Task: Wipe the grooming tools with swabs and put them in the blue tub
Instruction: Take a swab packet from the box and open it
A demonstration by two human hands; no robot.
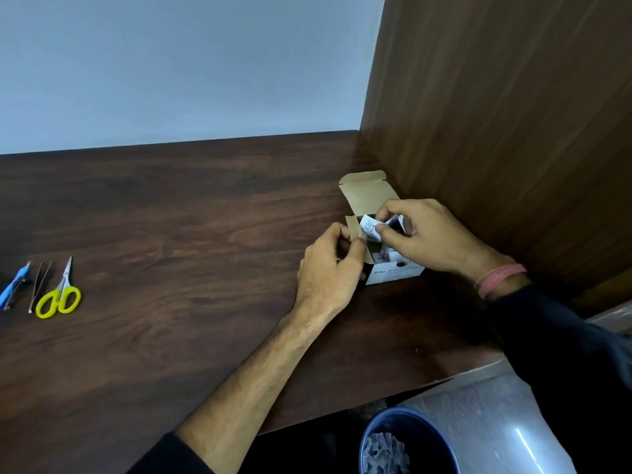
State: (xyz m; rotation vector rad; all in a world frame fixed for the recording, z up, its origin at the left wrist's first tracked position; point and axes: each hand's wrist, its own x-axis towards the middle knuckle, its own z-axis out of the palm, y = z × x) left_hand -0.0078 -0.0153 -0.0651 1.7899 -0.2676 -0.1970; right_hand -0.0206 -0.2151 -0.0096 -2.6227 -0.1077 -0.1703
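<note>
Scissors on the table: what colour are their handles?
Yellow; the scissors show in the head view.

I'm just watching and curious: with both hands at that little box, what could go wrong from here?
1. The swab box is light and open; pulling the packet could tip or drag it.
2. Both hands, left and right, pinch the packet, so it may tear unevenly.
3. The yellow scissors lie far off: a long reach.
</note>
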